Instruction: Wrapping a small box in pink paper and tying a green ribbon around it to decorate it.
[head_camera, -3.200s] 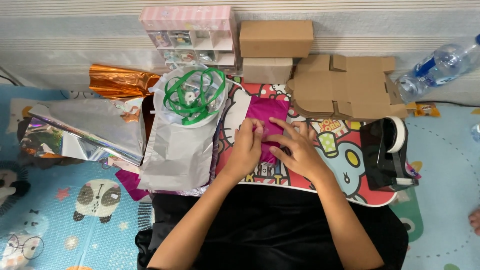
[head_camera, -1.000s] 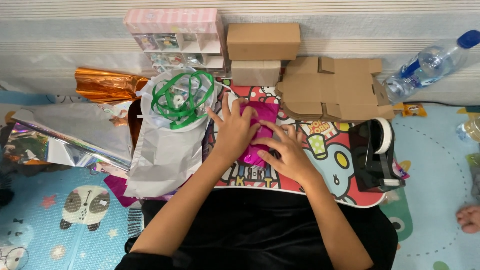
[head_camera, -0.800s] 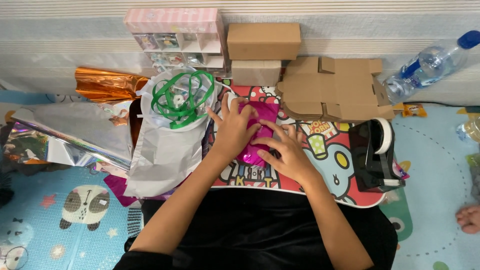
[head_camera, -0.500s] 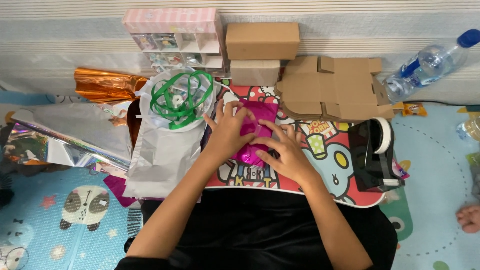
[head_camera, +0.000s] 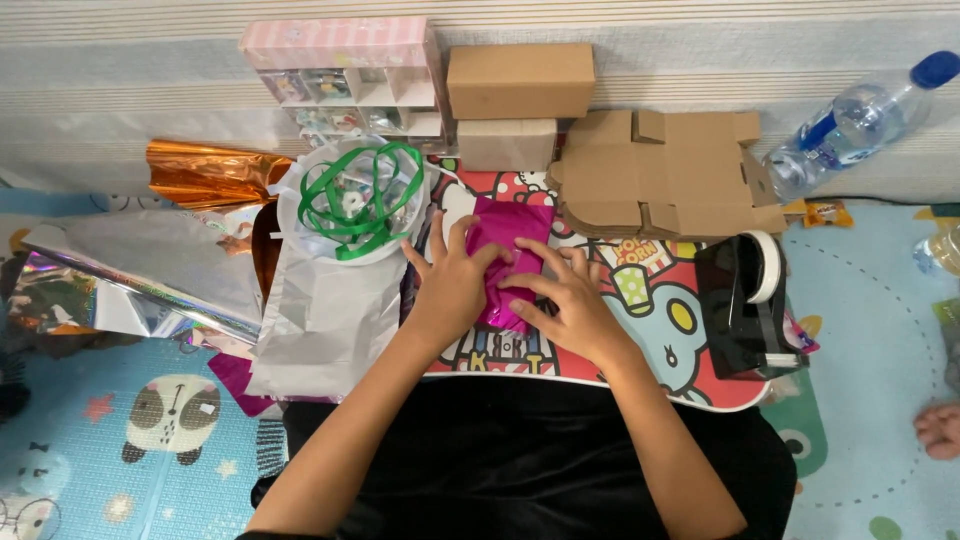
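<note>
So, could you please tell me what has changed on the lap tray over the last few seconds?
Both hands have shifted up the tray: the left hand and right hand still press the magenta foil parcel, now folded narrower. The green ribbon, cardboard boxes and tape dispenser lie as before.

My left hand (head_camera: 455, 285) lies flat with its fingers spread. My right hand (head_camera: 562, 305) sits just beside it, fingers pointing left. Both arms reach forward, away from me.
</note>
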